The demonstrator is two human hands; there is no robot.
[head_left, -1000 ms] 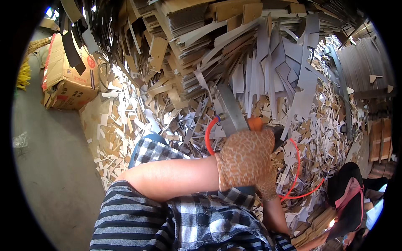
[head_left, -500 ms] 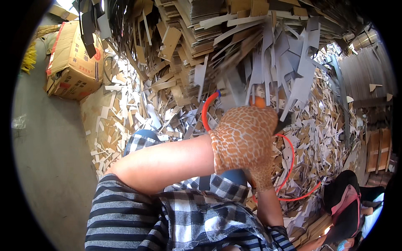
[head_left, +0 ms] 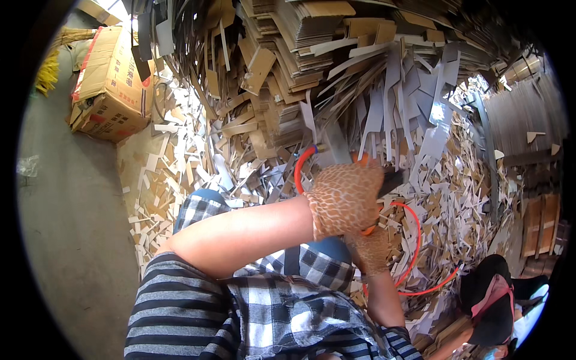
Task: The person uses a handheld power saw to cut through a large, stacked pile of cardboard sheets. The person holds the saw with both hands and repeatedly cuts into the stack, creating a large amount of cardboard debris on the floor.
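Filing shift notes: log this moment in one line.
left hand: over tool; right hand: partly hidden; red hose: beside hands; scraps: around

Note matt, net-patterned cloth on left glove (head_left: 343, 201) and right glove (head_left: 371, 253); smooth, metallic-looking grey on blurred tool (head_left: 338, 145); glossy plastic on red hose (head_left: 299, 173); matt, rough-edged cardboard in stacked sheets (head_left: 309, 45) and scraps (head_left: 221, 172); creased cardboard in carton (head_left: 111, 78); woven cloth in checked shirt (head_left: 264, 309); smooth, dull finish on floor (head_left: 72, 204)

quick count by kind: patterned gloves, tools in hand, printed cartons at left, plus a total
Patterned gloves: 2
Tool with a metal blade: 1
Printed carton: 1
Total: 4
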